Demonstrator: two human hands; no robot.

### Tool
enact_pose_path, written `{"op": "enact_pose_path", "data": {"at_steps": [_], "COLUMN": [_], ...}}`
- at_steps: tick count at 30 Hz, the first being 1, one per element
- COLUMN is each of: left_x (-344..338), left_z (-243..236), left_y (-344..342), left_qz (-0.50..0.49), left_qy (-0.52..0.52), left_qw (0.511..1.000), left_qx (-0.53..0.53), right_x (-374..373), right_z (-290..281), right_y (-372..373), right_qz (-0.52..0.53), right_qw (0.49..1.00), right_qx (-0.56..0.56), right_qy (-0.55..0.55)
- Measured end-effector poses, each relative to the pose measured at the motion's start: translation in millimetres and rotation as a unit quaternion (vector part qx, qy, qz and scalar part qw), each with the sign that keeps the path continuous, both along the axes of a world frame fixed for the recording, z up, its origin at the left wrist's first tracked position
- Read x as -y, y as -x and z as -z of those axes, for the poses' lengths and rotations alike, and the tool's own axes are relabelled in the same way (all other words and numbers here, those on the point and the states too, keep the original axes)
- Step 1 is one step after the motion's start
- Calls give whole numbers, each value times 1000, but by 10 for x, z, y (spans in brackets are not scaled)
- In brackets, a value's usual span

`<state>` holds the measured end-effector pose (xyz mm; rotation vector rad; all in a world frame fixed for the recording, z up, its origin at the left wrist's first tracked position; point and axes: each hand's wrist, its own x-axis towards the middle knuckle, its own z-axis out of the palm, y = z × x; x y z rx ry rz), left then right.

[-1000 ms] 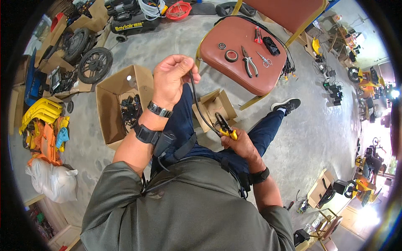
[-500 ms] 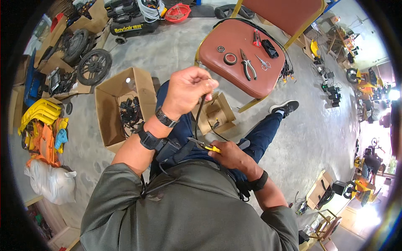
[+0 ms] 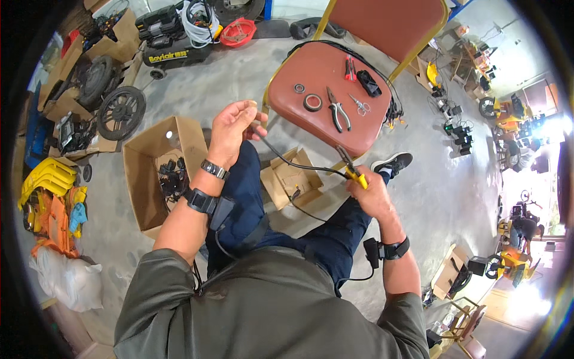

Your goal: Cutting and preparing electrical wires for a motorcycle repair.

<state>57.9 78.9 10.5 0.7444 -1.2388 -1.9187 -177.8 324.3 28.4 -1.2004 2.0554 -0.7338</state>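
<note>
My left hand (image 3: 235, 133) is raised above my left knee, its thumb and fingers closed on the end of a black cable (image 3: 297, 164). From there the cable sags across the small open carton and runs to my right hand (image 3: 372, 194). That hand is wrapped round yellow-handled pliers (image 3: 353, 170), whose jaws point up toward the chair's front edge. The cable passes by the handles; whether my right fingers pinch it too is hidden. Below lies the small carton (image 3: 277, 187), with a thin dark cord coming out over its near side.
Ahead stands a red padded chair (image 3: 293, 99) bearing grey-handled pliers (image 3: 338, 109), small scissors (image 3: 361, 105), a red cutter (image 3: 350, 69) and tape rolls. A tall carton (image 3: 139, 190) with black wiring sits left. An air compressor (image 3: 173, 55) and wheels lie farther off.
My right hand has moved out to the right and forward with the pliers, away from my lap. The cable now stretches between both hands. My left hand has shifted left and turned.
</note>
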Motion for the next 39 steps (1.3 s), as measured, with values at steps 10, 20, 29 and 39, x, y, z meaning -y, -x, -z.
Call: {"op": "enact_pose_path", "data": {"at_steps": [10, 20, 29, 39], "left_x": [-87, -131, -112, -87], "left_z": [703, 749, 711, 700], "left_y": [54, -35, 7, -23], "left_qz": [-10, -22, -33, -37], "left_qy": [66, 89, 103, 125], "left_qw": [992, 992, 989, 985], "left_qx": [109, 86, 102, 117], "right_x": [1014, 2105, 2106, 1841], "right_z": [-287, 376, 661, 572], "right_y": [943, 1247, 1260, 1570], "right_qz": [61, 46, 26, 96], "right_qw": [987, 923, 936, 950], "right_qx": [-140, -374, -328, -295], "right_qy": [45, 70, 123, -29]}}
